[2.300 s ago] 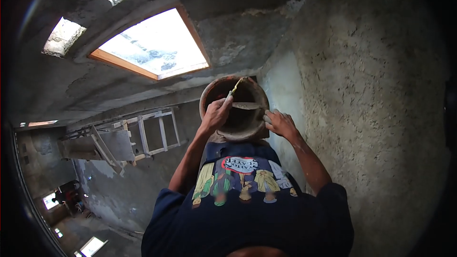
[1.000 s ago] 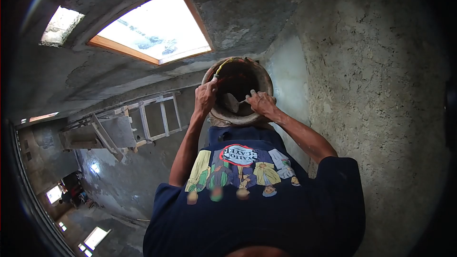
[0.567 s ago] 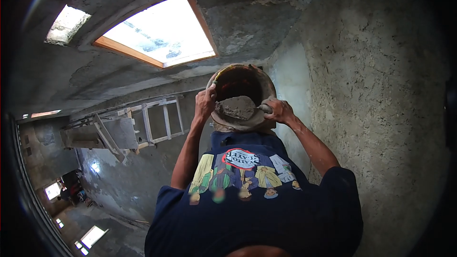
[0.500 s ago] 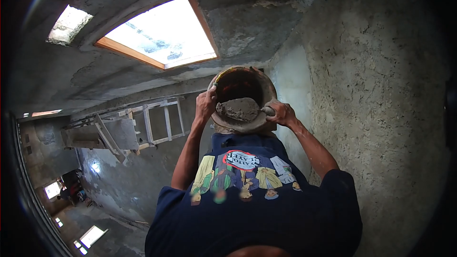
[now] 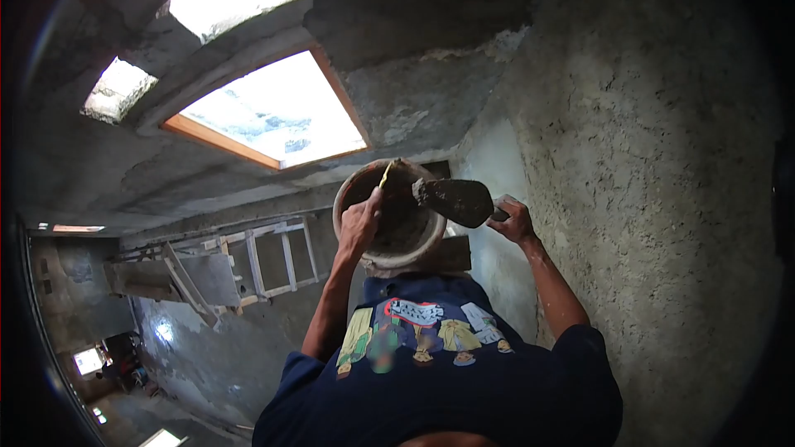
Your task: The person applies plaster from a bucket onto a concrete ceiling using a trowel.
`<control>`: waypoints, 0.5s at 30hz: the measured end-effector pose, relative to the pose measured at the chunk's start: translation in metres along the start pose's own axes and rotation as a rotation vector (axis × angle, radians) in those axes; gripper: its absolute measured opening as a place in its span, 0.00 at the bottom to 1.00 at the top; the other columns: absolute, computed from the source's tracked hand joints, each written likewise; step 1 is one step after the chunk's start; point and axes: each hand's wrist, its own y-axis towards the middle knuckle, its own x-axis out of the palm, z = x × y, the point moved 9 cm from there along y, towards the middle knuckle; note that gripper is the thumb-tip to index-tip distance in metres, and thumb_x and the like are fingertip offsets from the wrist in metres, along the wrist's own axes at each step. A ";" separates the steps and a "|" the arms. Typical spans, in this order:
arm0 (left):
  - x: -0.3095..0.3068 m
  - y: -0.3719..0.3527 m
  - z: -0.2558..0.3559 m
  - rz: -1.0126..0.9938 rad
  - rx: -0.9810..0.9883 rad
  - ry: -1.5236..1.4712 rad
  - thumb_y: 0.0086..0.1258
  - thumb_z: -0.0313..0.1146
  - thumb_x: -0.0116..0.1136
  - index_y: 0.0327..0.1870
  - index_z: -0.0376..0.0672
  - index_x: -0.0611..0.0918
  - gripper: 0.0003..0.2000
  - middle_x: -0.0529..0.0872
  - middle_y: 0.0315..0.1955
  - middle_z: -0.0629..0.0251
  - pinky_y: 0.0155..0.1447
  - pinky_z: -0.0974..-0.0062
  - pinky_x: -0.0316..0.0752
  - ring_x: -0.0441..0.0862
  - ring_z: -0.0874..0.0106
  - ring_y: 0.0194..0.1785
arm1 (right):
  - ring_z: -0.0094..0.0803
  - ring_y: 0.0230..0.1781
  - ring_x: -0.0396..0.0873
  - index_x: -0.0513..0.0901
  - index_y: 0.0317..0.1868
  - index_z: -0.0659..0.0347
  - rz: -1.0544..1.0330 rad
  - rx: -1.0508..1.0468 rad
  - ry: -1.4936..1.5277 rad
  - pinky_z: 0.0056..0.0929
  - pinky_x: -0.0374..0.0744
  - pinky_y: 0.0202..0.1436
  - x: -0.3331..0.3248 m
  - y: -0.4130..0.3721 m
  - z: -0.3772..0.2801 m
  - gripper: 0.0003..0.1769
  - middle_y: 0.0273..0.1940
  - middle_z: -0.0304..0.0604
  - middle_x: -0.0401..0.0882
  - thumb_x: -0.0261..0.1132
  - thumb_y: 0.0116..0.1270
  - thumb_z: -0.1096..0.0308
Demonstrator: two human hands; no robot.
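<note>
My left hand (image 5: 361, 222) is closed on a yellow handle (image 5: 386, 175) of a round, mortar-crusted bucket (image 5: 403, 260). The bucket's mouth faces me, and its inside is dark, with grey residue. In my right hand (image 5: 515, 219) is the grip of a trowel (image 5: 468, 204). Its dark blade points left and overlaps the bucket's right rim. Wet grey mortar (image 5: 424, 194) clings to the blade's tip.
A rough plastered wall (image 5: 638, 182) rises close on my right. Ahead is a wood-framed window opening (image 5: 273, 108). Off to the left stands a wooden scaffold (image 5: 269, 261) with boards. Beneath the bucket lies a wooden plank (image 5: 454, 255).
The trowel has come up out of the bucket and moved right with my right hand. The bucket has shifted slightly left and lower in view, still held by my left hand.
</note>
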 end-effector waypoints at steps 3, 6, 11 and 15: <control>0.011 -0.005 0.018 -0.252 -0.258 -0.039 0.68 0.57 0.54 0.19 0.33 0.76 0.30 0.67 0.09 0.65 0.24 0.68 0.59 0.62 0.78 0.17 | 0.46 0.31 0.80 0.79 0.31 0.64 -0.038 0.041 -0.116 0.39 0.78 0.35 -0.020 0.032 0.021 0.19 0.29 0.49 0.77 0.72 0.50 0.56; 0.008 0.006 0.055 -0.306 -0.158 0.135 0.66 0.52 0.59 0.22 0.34 0.79 0.25 0.69 0.10 0.55 0.23 0.67 0.62 0.65 0.71 0.14 | 0.49 0.31 0.80 0.77 0.30 0.63 -0.075 0.046 -0.142 0.41 0.77 0.34 -0.047 0.083 0.034 0.20 0.28 0.50 0.77 0.69 0.52 0.53; -0.021 0.027 0.093 -0.233 0.076 0.354 0.62 0.49 0.63 0.20 0.38 0.80 0.21 0.76 0.13 0.52 0.25 0.63 0.69 0.77 0.56 0.18 | 0.39 0.27 0.78 0.77 0.33 0.63 -0.044 0.030 -0.028 0.35 0.76 0.34 -0.074 0.176 0.053 0.19 0.26 0.49 0.78 0.68 0.52 0.55; -0.033 0.036 0.110 -0.233 0.129 0.473 0.58 0.43 0.65 0.20 0.41 0.81 0.15 0.78 0.13 0.54 0.26 0.61 0.73 0.81 0.57 0.21 | 0.41 0.31 0.81 0.80 0.37 0.63 -0.071 0.012 -0.079 0.36 0.77 0.37 -0.090 0.255 0.069 0.21 0.29 0.50 0.81 0.72 0.50 0.56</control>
